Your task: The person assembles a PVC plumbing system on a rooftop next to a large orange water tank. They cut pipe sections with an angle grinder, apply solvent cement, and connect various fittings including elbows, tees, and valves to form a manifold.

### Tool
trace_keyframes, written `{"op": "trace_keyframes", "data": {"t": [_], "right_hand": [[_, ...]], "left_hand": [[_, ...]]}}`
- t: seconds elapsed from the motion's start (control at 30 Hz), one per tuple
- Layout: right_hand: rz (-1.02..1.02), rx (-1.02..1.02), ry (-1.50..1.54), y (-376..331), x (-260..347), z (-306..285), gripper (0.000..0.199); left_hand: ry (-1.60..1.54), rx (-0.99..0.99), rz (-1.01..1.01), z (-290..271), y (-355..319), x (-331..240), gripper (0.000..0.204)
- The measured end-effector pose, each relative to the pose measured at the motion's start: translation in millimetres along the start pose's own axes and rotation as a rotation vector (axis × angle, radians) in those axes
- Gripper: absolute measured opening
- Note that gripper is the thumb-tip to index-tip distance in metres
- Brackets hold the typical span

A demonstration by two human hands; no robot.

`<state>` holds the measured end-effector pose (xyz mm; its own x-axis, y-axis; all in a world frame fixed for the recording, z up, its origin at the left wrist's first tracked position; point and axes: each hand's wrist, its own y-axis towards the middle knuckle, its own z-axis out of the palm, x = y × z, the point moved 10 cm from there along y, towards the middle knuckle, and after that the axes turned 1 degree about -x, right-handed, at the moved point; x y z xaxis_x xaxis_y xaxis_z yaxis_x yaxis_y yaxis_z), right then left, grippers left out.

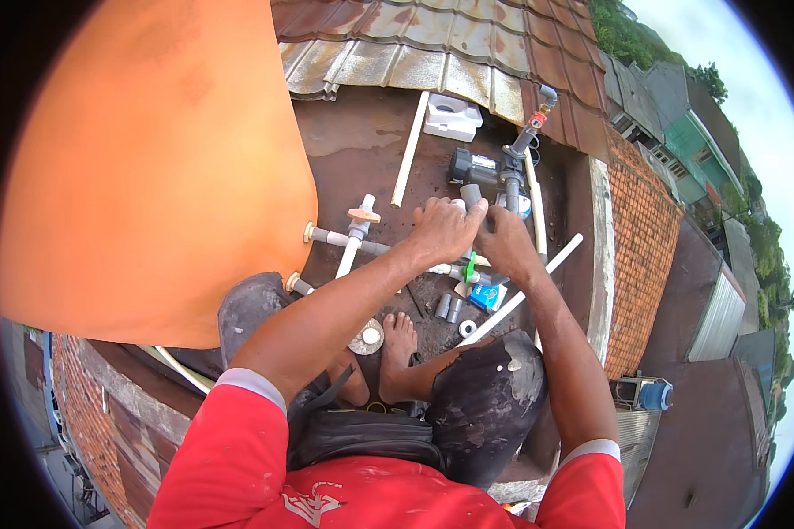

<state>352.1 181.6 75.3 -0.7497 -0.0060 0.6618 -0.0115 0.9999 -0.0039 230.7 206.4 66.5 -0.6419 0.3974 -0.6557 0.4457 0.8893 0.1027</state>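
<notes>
My left hand (pixel 448 231) and my right hand (pixel 508 244) meet in front of me, both closed round a short grey pipe piece (pixel 472 194). Its upper end sticks out above my left fingers, while its lower part is mostly covered by my hands. Just beyond stands a dark water pump (pixel 481 169) with a grey upright pipe (pixel 513 189) and a red-handled valve (pixel 536 120). Below my hands lies a grey pipe run with a green-handled valve (pixel 470 267). An orange-handled valve (pixel 363 214) sits on the pipework left of my left hand.
A large orange tank (pixel 159 176) fills the left side. Near my feet lie grey couplings (pixel 449 308), a white tape roll (pixel 468 329), a blue packet (pixel 485 296), a round tin (pixel 367 338) and a white pipe (pixel 525 293). A low wall edge (pixel 601 264) borders the right.
</notes>
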Motion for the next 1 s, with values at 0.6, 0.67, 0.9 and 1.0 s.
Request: {"op": "trace_keyframes", "data": {"t": [0.6,0.67,0.9,1.0], "right_hand": [[-0.246,0.136,-0.161,-19,109,67,0.047],[-0.175,0.158,-0.149,-19,111,71,0.048],[-0.101,-0.032,-0.015,-15,132,38,0.051],[-0.182,0.000,-0.032,-23,155,35,0.052]], "left_hand": [[-0.772,-0.222,-0.308,-52,11,108,0.086],[-0.825,-0.394,-0.254,-75,6,122,0.077],[-0.901,-0.127,-0.180,-95,-26,69,0.058],[-0.677,-0.376,-0.149,-128,-41,66,0.063]]}}
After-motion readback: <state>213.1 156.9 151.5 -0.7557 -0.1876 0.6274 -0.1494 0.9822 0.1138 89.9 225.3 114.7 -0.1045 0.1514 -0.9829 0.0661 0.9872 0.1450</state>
